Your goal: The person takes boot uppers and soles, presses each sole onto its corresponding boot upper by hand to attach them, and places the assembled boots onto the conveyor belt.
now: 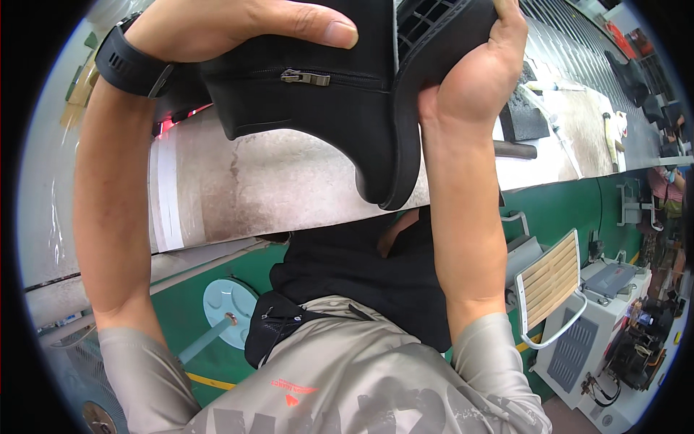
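Note:
A black ankle boot (pixel 340 94) with a side zipper and a thick ribbed sole is held up close to the camera, above a worn grey conveyor belt (pixel 275 181). My left hand (pixel 238 25) grips the boot's upper from the top, thumb lying across it. A black wristband sits on that wrist. My right hand (pixel 481 69) clasps the sole end of the boot. The boot's toe is cut off by the top edge of the picture.
The belt runs across the view, with tools and a black slab (pixel 524 119) on it at the right. Below it stands a green machine frame (pixel 564 210). A slatted chair (pixel 549 282), white machines (pixel 614 318) and a pale blue round stool (pixel 228 304) stand on the floor.

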The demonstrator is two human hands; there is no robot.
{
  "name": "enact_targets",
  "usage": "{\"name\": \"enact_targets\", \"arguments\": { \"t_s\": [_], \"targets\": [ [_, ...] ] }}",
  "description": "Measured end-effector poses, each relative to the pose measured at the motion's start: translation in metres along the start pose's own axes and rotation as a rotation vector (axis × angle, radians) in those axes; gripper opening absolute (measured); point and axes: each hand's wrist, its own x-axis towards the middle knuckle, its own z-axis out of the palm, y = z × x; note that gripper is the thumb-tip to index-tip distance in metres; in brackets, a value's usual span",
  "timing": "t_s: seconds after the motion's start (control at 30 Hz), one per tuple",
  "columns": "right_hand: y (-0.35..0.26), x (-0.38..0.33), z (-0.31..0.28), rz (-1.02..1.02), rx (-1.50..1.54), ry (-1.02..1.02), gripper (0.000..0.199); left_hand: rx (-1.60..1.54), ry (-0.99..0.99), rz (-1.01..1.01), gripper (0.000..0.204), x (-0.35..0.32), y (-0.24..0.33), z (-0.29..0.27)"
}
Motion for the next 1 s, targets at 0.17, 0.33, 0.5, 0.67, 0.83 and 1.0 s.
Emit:
{"name": "enact_targets", "arguments": {
  "t_s": [0.17, 0.33, 0.5, 0.67, 0.83, 1.0],
  "targets": [
    [-0.005, 0.003, 0.003, 0.033, -0.036, -0.07, 0.042, -0.238, -0.188, -0.089, 0.053, 0.021, -0.022, -0.01],
    [0.0, 0.006, -0.002, -0.018, -0.087, -0.122, 0.043, -0.122, -0.16, 0.018, 0.052, 0.015, -0.009, -0.011],
    [-0.005, 0.002, 0.012, -0.017, -0.224, -0.041, 0.045, 0.111, 0.171, 0.29, 0.06, 0.016, -0.015, 0.019],
    [-0.01, 0.006, 0.004, -0.037, -0.259, -0.219, 0.039, -0.109, -0.134, 0.195, 0.067, 0.02, -0.02, -0.008],
    [-0.003, 0.011, 0.006, -0.134, -0.437, -0.123, 0.034, -0.08, -0.236, 0.058, 0.072, 0.031, -0.028, -0.013],
    [-0.008, 0.012, 0.007, -0.156, -0.624, -0.167, 0.035, -0.072, -0.244, 0.019, 0.074, 0.031, -0.033, -0.015]
  ]
}}
